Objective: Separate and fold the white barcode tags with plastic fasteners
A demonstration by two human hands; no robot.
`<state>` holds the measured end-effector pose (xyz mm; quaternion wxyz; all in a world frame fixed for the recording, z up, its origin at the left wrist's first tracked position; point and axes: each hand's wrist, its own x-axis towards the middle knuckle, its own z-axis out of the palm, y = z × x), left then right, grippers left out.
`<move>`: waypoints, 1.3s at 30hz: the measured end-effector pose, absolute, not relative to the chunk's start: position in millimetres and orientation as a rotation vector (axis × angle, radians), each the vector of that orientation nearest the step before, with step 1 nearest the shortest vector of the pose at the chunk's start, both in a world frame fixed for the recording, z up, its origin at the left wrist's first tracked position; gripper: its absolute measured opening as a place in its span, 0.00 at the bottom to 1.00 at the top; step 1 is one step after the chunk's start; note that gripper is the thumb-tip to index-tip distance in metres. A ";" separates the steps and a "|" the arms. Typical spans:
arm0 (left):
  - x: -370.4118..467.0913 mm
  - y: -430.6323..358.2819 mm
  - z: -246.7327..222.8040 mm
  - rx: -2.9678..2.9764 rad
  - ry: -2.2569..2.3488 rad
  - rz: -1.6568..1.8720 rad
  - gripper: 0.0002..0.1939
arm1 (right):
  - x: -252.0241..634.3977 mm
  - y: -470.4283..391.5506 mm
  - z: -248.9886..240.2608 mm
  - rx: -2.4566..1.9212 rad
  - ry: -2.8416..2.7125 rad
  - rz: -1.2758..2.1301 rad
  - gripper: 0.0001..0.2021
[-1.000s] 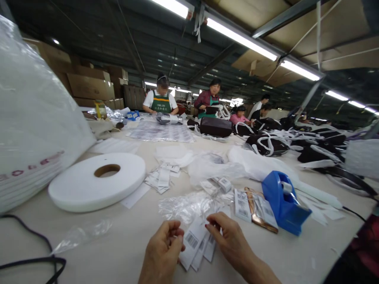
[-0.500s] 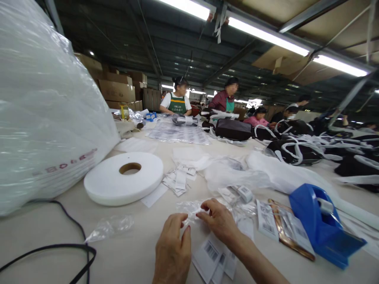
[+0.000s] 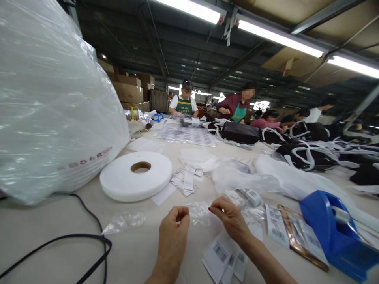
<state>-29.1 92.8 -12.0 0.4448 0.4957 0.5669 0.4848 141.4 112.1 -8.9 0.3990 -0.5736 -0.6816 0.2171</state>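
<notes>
Two bare hands work over a pale counter [image 3: 142,256] in the lower centre of the frame. The left hand [image 3: 173,232] is raised with its thumb and forefinger drawn together; the right hand [image 3: 229,219], reaching in from the lower right, makes a similar closed pinch. Whether either set of fingers grips thin film cannot be told. Crinkled clear plastic [image 3: 199,213] shows between the two hands, just beyond the fingertips. White barcode labels [image 3: 218,256] lie fanned and overlapping at the bottom centre, below the right forearm.

Left of the hands are a crumpled clear bag [image 3: 127,221] and a looping black cord [image 3: 74,236]; above these, a wide white roll [image 3: 118,171] lies flat, with a pile of white tags [image 3: 188,179] near its right edge. At the lower right sits a blue tape dispenser [image 3: 316,217]. A large plastic-wrapped bundle [image 3: 59,98] fills the upper left. In the upper centre, a person in a green apron [image 3: 184,104] and another in a maroon top [image 3: 235,103] stand behind the counter, near dark, white-strapped bags [image 3: 240,133].
</notes>
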 end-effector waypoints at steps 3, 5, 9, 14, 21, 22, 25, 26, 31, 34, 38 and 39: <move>-25.9 91.0 -13.3 1.243 1.349 1.156 0.09 | 140.7 105.3 -5.2 -1.421 -1.630 0.585 0.08; -22.1 87.1 -11.3 1.288 1.298 1.104 0.12 | 138.5 100.4 -1.8 -1.415 -1.556 0.609 0.08; -13.0 75.6 -4.6 1.349 1.204 0.989 0.23 | 126.9 87.8 10.7 -1.368 -1.449 0.647 0.09; -6.4 65.4 -2.1 1.352 1.083 1.070 0.21 | 107.5 72.8 21.4 -1.316 -1.318 0.677 0.10; -12.8 70.8 5.5 1.037 0.890 1.153 0.06 | 112.9 64.4 27.0 -1.314 -1.217 0.721 0.11; -14.2 71.3 8.2 1.031 0.875 1.134 0.05 | 116.4 63.3 30.0 -1.315 -1.231 0.755 0.12; -18.1 70.6 15.3 1.056 0.792 1.042 0.04 | 124.1 58.1 40.1 -1.302 -1.264 1.023 0.14; -19.3 70.1 16.8 1.059 0.768 1.010 0.05 | 124.9 55.7 43.0 -1.268 -1.269 1.151 0.13; -20.2 67.9 17.8 0.966 0.717 0.971 0.08 | 120.9 42.9 43.7 -1.106 -1.145 1.356 0.08; -17.6 64.6 16.1 0.920 0.683 0.941 0.09 | 120.4 38.1 34.1 -1.107 -0.963 1.325 0.08; -15.9 60.1 14.5 0.989 0.711 0.946 0.09 | 124.4 35.4 22.3 -1.162 -0.956 1.269 0.09; -16.0 59.9 14.4 0.996 0.714 0.957 0.10 | 125.3 35.2 20.7 -1.195 -0.981 1.234 0.10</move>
